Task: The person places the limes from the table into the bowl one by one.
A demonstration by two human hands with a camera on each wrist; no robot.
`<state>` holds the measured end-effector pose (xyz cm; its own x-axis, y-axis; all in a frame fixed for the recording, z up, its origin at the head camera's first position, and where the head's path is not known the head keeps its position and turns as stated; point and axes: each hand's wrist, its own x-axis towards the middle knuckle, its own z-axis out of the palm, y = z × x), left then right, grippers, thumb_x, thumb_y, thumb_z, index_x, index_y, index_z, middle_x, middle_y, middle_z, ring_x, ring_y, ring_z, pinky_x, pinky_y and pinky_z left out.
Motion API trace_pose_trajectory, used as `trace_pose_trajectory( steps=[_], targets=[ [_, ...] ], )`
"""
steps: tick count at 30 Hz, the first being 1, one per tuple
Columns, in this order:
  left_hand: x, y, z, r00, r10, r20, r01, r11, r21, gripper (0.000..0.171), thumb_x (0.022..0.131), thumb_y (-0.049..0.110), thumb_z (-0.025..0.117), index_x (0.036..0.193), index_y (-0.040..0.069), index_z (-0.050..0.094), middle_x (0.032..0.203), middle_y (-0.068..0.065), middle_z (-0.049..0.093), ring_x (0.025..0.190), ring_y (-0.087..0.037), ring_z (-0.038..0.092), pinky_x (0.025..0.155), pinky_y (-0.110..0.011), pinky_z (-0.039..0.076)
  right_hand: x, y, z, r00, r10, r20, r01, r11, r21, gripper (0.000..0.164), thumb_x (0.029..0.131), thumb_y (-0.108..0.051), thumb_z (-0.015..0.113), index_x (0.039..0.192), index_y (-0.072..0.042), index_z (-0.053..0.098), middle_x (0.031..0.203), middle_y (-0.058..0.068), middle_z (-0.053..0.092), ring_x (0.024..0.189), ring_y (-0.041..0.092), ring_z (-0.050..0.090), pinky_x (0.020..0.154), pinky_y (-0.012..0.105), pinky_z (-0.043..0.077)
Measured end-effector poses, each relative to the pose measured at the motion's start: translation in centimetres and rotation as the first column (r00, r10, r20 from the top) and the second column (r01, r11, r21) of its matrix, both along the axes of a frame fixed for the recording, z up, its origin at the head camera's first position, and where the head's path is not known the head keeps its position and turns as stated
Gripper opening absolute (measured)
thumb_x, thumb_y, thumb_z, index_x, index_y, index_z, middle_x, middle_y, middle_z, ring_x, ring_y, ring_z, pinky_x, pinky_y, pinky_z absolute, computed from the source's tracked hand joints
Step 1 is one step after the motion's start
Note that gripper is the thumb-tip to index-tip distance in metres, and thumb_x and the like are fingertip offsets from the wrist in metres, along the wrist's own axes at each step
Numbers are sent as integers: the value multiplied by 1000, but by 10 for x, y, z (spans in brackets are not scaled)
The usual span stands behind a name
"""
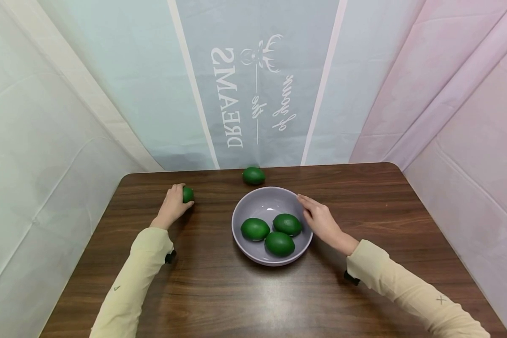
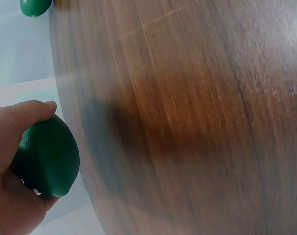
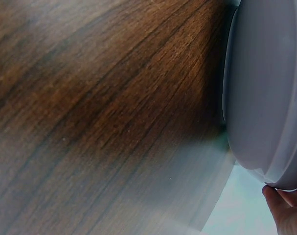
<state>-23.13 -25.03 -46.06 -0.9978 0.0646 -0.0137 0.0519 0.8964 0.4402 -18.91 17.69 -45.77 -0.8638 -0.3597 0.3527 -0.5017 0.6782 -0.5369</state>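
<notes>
At the table's far left, my left hand (image 1: 172,206) grips a green lime (image 1: 188,195). The left wrist view shows this lime (image 2: 49,155) between the thumb and the fingers. A grey-purple bowl (image 1: 270,199) stands near the middle, with a left lime (image 1: 255,229), a right lime (image 1: 288,224) and a front lime (image 1: 280,244) inside. My right hand (image 1: 323,223) holds the bowl's right rim; in the right wrist view, fingertips (image 3: 269,192) meet the rim from below. One more lime (image 1: 253,175) lies behind the bowl.
The brown wooden table (image 1: 219,300) has its far edge against a printed curtain (image 1: 257,94). Pale cloth walls rise at the left (image 1: 38,155) and right (image 1: 481,141).
</notes>
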Motion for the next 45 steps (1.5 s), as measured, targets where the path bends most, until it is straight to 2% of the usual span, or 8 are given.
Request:
trace_pose_trajectory(
  steps=[5,15,29,45],
  targets=[
    [1,7,3,1000,-16,-17,16,1000,-3,66,85,15,64,134,-10,28,127,-30,36,115,-44,34,90,-55,38,0,-1,0,1000,5,5,-5,1000,-4,41,86,5,52,127,1,52,129,18,51,53,9,38,48,22,36],
    [0,22,11,995,-74,-61,72,997,-27,66,83,15,66,133,-9,30,126,-28,38,115,-42,37,90,-53,39,0,-1,0,1000,4,4,-4,1000,-6,40,86,6,52,126,1,52,129,17,51,53,9,37,47,22,36],
    [1,38,20,987,-139,-77,135,990,-49,66,83,15,66,134,-8,30,127,-27,38,118,-41,35,91,-52,40,1,0,-1,1000,0,2,0,1000,-1,40,86,5,52,126,2,53,129,17,51,52,9,36,47,22,35],
    [0,56,30,975,-198,-104,194,980,-48,66,83,17,67,134,-7,32,128,-24,39,115,-37,39,90,-48,41,0,0,1,1000,2,7,-2,1000,6,40,87,4,52,127,1,52,130,17,50,57,12,41,50,23,37]
  ],
)
